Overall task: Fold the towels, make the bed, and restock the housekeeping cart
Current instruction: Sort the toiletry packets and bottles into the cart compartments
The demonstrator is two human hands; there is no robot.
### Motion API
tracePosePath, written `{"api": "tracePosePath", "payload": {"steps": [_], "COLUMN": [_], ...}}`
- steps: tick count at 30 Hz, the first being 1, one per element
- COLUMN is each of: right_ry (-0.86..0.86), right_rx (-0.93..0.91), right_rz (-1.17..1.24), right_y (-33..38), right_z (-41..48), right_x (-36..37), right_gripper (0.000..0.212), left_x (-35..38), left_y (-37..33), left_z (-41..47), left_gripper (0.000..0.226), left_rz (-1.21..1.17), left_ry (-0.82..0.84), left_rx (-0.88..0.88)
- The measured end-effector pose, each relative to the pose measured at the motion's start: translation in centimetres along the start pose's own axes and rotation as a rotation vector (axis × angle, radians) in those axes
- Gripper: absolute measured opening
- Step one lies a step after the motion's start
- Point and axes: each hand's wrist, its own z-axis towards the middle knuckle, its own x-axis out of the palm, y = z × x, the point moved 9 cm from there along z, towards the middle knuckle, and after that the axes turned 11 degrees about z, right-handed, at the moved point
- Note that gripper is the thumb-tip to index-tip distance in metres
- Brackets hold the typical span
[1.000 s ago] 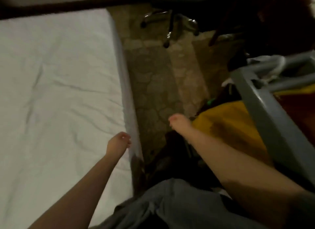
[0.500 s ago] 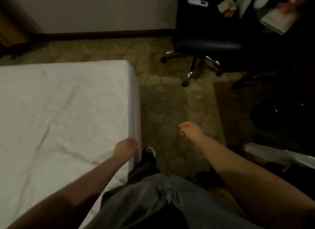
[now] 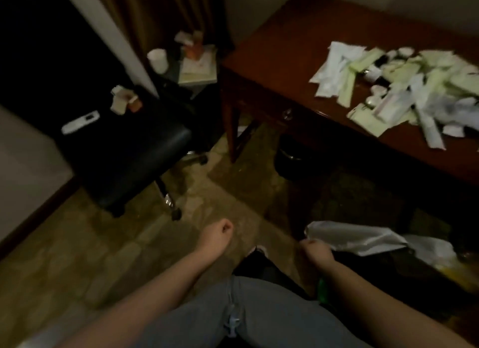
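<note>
The heap of amenity packets (image 3: 404, 88) lies far right on the wooden desk (image 3: 285, 49). They look light, thin and slippery, with small bottles mixed in, so they are probably best scooped in loose handfuls from the near edge. The left hand (image 3: 219, 233) is clenched on nothing, and the right hand (image 3: 315, 251) meets a white plastic sheet (image 3: 357, 237) near right, where blur hides whether it grips.

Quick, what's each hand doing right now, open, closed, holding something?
Left hand: closed, fingers curled, holding nothing.
Right hand: curled at the edge of the white plastic bag; grip cannot be told, blurred.
</note>
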Motion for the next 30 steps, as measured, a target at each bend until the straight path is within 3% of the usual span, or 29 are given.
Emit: {"api": "tracePosePath", "payload": {"steps": [4,7,12,16,19,22,25,30], "right_ry": [-0.141,-0.128,-0.303,-0.573,-0.774,-0.900,-0.918,-0.768], "right_rx": [-0.185,-0.296,-0.406,-0.347,-0.239,-0.003,0.124,0.180], "right_rz": [0.353,0.457,0.496,0.421,0.351,0.236,0.224,0.279], "right_y": [13.1,20.7,25.7,24.8,22.2,17.7,14.6,11.8], "right_z": [1.4,1.2,2.6,4.6,4.6,4.0,4.2,6.7], "right_x": [-9.0,-13.7,-23.3,-31.8,-36.4,-38.6,-40.6,-43.2], "right_gripper": [0.016,0.018,0.017,0.029,0.038,0.056,0.073,0.090], "left_x": [-3.9,-7.0,-8.8,-9.0,-8.2,-6.1,-4.2,-1.1], "left_y": [-3.0,-6.9,-21.5,-36.8,-45.2,-50.7,-54.4,-56.9], "left_z": [6.9,11.2,18.1,21.2,22.6,23.1,22.6,22.8], "left_gripper": [0.020,0.028,0.026,0.015,0.011,0.029,0.049,0.074], "left_rz": [0.033,0.032,0.098,0.157,0.200,0.274,0.355,0.624], "left_ry": [0.011,-0.001,0.004,0.035,0.091,0.152,0.132,0.067], "left_rx": [-0.042,-0.045,0.185,0.506,0.641,0.700,0.781,0.826]}}
